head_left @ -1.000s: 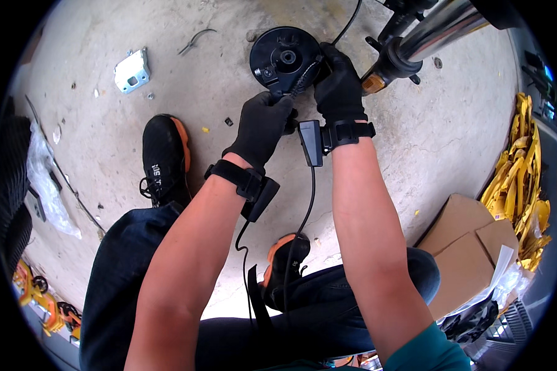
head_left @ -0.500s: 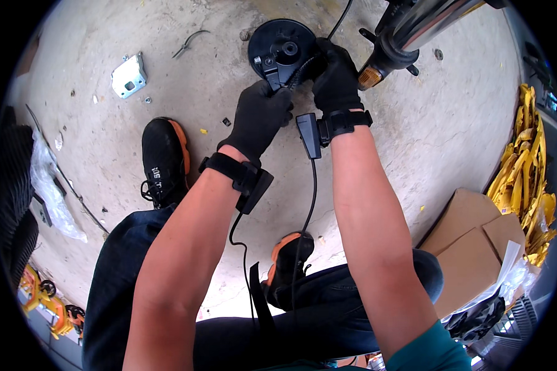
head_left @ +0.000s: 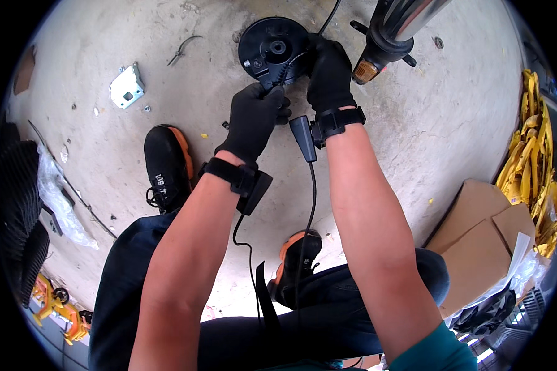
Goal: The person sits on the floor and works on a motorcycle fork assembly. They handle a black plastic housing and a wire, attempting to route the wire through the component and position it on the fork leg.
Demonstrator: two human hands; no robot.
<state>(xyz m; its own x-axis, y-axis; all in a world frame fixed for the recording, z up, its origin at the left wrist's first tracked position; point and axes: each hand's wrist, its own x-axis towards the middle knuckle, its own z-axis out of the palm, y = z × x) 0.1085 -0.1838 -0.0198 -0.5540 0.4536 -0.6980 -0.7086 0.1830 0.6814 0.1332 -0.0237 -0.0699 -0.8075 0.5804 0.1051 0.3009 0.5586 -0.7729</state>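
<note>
A round black drum brake plate (head_left: 260, 38) with a hub in its middle lies at the far centre of the floor. A thin black brake cable (head_left: 330, 17) comes down from the top edge to my right hand (head_left: 330, 74). That hand, black-gloved, is closed round it at the plate's right rim. On the plate's lower right, the cable shows again with a coiled spring (head_left: 284, 75) on it. My left hand (head_left: 254, 120), also gloved, pinches the cable's end at the near rim; its fingertips partly hide the spot.
A shiny fork tube (head_left: 408, 21) with an orange reflector (head_left: 365, 71) stands just right of my right hand. Left lie a metal bracket (head_left: 127, 86) and a cable tie (head_left: 182, 49). Cardboard (head_left: 470, 253) and yellow straps (head_left: 529, 148) are at right. Wires hang from both wrist bands.
The plate and both hands sit slightly farther left in view. More of the spring shows on the plate. Both hands keep their hold.
</note>
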